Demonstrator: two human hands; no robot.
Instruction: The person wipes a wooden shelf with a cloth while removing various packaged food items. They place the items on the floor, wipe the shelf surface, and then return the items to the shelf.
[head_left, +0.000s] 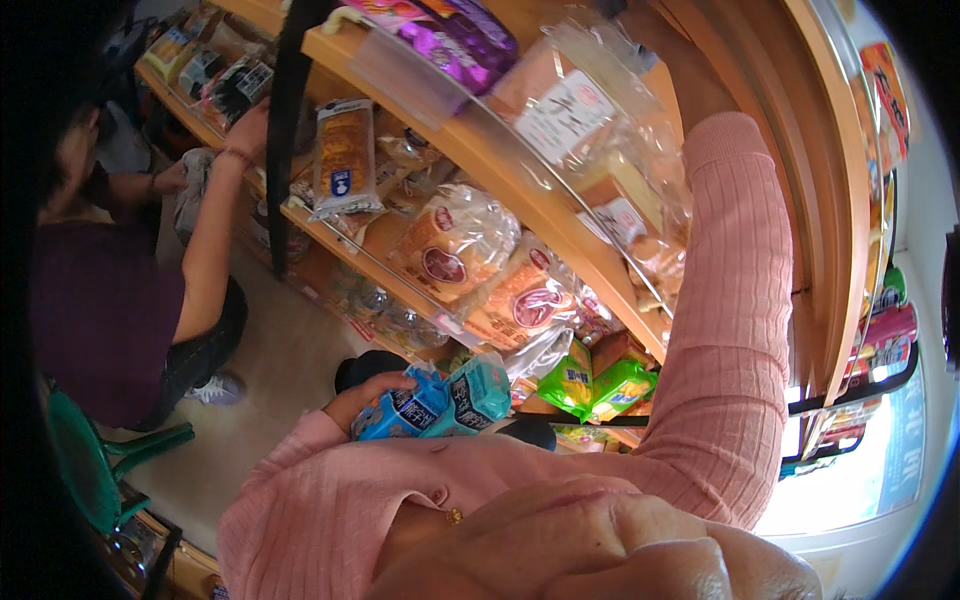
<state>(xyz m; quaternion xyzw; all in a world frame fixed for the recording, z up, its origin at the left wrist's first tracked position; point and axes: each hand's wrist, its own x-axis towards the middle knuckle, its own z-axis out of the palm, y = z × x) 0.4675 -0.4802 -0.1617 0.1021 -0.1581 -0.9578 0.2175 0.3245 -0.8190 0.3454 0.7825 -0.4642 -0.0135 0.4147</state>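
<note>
My left hand (373, 391) holds two snack packets low in front of my body. One is a bright blue packet (401, 412), and the other is a teal packet (480, 397), pressed side by side. At the top edge, my right hand (649, 27) reaches deep onto the upper wooden shelf (495, 161); its fingers are mostly hidden. Something grey-blue, possibly cloth, shows beside it. Near that arm lie clear-wrapped bread loaves (566, 105) with white labels. A purple snack bag (457, 49) sits farther left on the same shelf.
On the lower shelf lie bagged toast loaves (457, 240) and a long wrapped bread (345, 154). Green packets (592, 382) sit near my body. To the left, another person (112, 300) holds a grey cloth (196, 191) at the shelves. Behind them stands a green stool (86, 465).
</note>
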